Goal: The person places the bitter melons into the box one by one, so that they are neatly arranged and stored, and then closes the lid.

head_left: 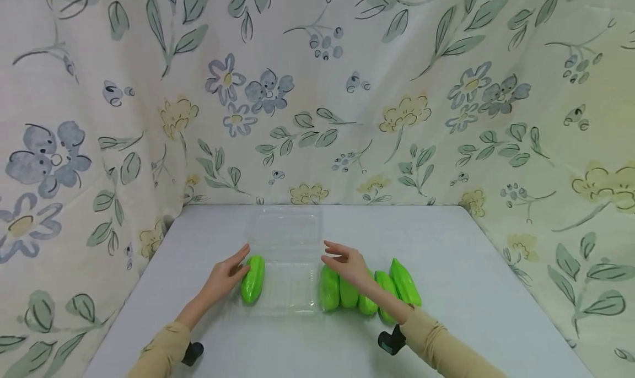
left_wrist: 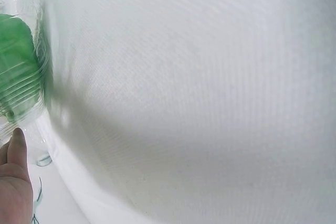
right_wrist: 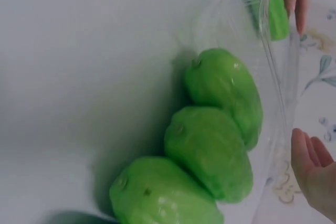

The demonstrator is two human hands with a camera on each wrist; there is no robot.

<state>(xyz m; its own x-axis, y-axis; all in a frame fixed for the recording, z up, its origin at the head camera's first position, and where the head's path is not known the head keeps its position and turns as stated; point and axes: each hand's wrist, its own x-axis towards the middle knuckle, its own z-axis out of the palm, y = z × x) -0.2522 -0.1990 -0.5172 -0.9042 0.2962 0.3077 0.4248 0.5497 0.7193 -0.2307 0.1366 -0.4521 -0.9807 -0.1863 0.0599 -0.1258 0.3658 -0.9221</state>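
Observation:
A clear plastic clamshell box (head_left: pixel 292 290) lies opened flat on the table, its lid (head_left: pixel 285 227) folded back. One glossy green oblong fruit (head_left: pixel 253 280) sits inside along the left wall. At that wall is my left hand (head_left: pixel 222 279), fingers extended, fingertips right by the box edge and the fruit; in the left wrist view the fruit (left_wrist: pixel 18 61) shows through the ribbed plastic. My right hand (head_left: pixel 347 265) hovers with loosely extended fingers near the box's right edge, holding nothing. Beneath and beside it, several similar green fruits (head_left: pixel 329 292) stand in a row, partly hidden by the forearm.
A white-covered table (head_left: pixel 486 312) carries everything. Behind and beside it hangs a floral cloth (head_left: pixel 317 91). Dark wrist cameras (head_left: pixel 392 340) are strapped under both sleeves. The rightmost fruit (head_left: pixel 405 284) leans apart at its tip from the others.

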